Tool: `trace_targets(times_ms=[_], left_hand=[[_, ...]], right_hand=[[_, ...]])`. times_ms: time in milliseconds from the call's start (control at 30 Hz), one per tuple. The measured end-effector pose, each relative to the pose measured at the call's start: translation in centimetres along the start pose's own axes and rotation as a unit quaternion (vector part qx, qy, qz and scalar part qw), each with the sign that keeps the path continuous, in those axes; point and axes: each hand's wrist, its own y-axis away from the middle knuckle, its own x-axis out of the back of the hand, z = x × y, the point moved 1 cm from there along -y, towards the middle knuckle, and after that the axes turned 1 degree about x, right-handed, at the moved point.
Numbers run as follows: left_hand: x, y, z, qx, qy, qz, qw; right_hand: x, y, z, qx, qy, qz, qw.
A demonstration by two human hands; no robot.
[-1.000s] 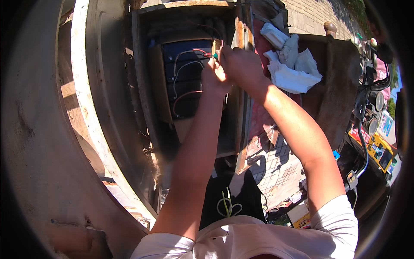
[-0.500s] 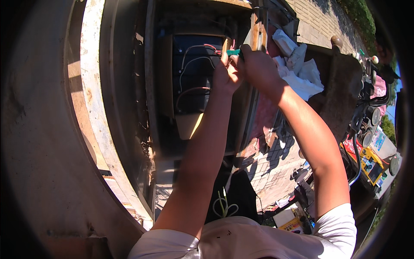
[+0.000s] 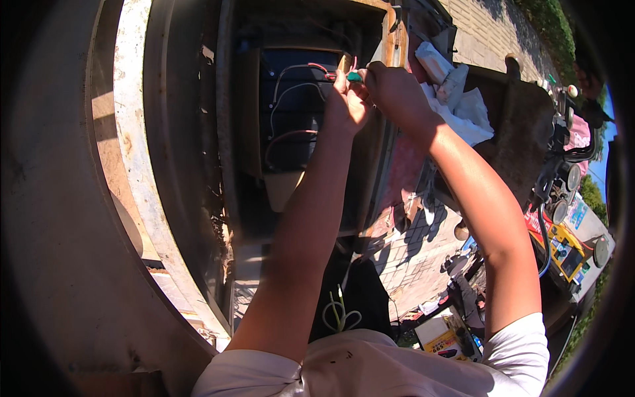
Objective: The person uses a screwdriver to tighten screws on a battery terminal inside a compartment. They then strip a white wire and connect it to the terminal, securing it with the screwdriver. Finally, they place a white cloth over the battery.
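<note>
My left hand [image 3: 348, 114] is closed, fingertips up, beside red wires at the top right of a cardboard box [image 3: 283, 188]. What lies inside its fingers is hidden. My right hand [image 3: 399, 92] is closed next to it and grips a small green object [image 3: 355, 77], whose near end sits between the two hands; its kind does not show. In the box stand dark battery blocks [image 3: 297, 109]. A red wire [image 3: 319, 67], a pale wire [image 3: 291, 88] and a reddish wire [image 3: 291, 135] loop across them. A pinkish wire end [image 3: 354, 62] rises just above my fingers.
A rusty metal frame surrounds the box, with a worn white rail [image 3: 134, 109] at left. White crumpled sheets [image 3: 463, 106] lie right of my hands. Farther right are a yellow device [image 3: 567, 253], hoses and gauges. A looped pale cord [image 3: 340, 314] is near my body.
The whole view has shifted slightly, with the box and frame now a little higher and farther left. Both hands stay together at the green object, and my right hand has moved slightly up-left.
</note>
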Motion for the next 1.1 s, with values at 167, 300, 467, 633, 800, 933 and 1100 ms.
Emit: trace_targets(times_ms=[167, 300, 467, 633, 800, 933, 1100], left_hand=[[-0.2, 0.2, -0.2, -0.03, -0.003, 0.053, 0.998], [-0.1, 0.0, 0.1, -0.015, 0.049, -0.002, 0.999], [0.6, -0.5, -0.4, 0.023, 0.032, -0.03, 0.999], [1.7, -1.3, -0.5, 0.003, 0.039, -0.003, 0.999], [1.0, -1.2, 0.3, 0.044, 0.039, -0.165, 0.984], [0.8, -0.3, -0.7, -0.005, 0.067, -0.055, 0.996], [1.6, -0.3, 0.1, 0.027, 0.059, -0.19, 0.98]], right_hand=[[0.4, 0.2, -0.2, 0.111, -0.021, 0.138, 0.984], [-0.1, 0.2, 0.0, 0.08, 0.057, 0.04, 0.994], [-0.7, -0.4, 0.2, 0.148, 0.031, 0.068, 0.986], [-0.8, -0.1, 0.6, 0.061, -0.041, 0.096, 0.993], [-1.4, -0.1, 1.0, 0.131, 0.043, -0.016, 0.99], [-1.1, -1.2, 1.8, 0.046, 0.012, -0.038, 0.998], [-0.7, -0.7, 0.5, 0.168, 0.018, 0.006, 0.986]])
